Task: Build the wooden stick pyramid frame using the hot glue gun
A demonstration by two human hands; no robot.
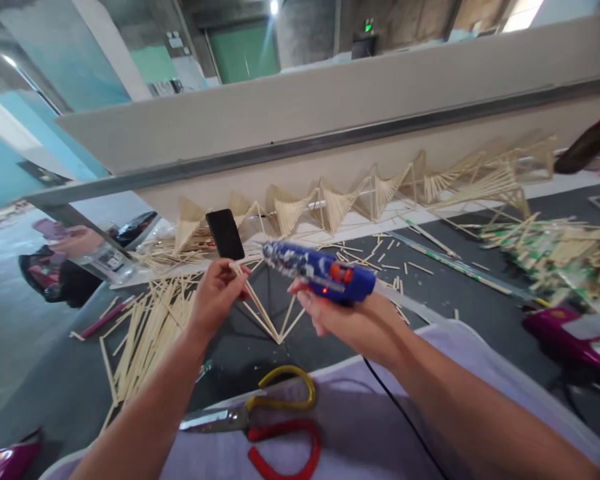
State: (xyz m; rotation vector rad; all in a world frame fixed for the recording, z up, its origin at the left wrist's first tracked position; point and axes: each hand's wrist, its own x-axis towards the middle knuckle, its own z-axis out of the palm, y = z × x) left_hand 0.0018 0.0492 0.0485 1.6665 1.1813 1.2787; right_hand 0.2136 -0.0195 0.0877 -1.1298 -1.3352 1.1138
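My right hand [343, 317] is wrapped round the handle of a blue hot glue gun [315, 267], its nozzle pointing left and a red light lit on its side. White residue covers the front of the barrel. With thumb and fingers my left hand [219, 290] pinches the upper end of a thin wooden stick frame [267, 320], whose sticks meet in a point low in front of me. A gap separates the nozzle from the left fingertips. Below both hands lie scissors [245, 417] with one yellow and one red handle, blades to the left.
Twisted stick models [340, 203] line the back of the table beneath a low wall. A black phone [225, 233] leans behind my left hand. Loose sticks [153, 333] pile up at left, more scraps [575, 260] at right. A black cord [400, 407] trails from the glue gun over purple cloth [365, 440].
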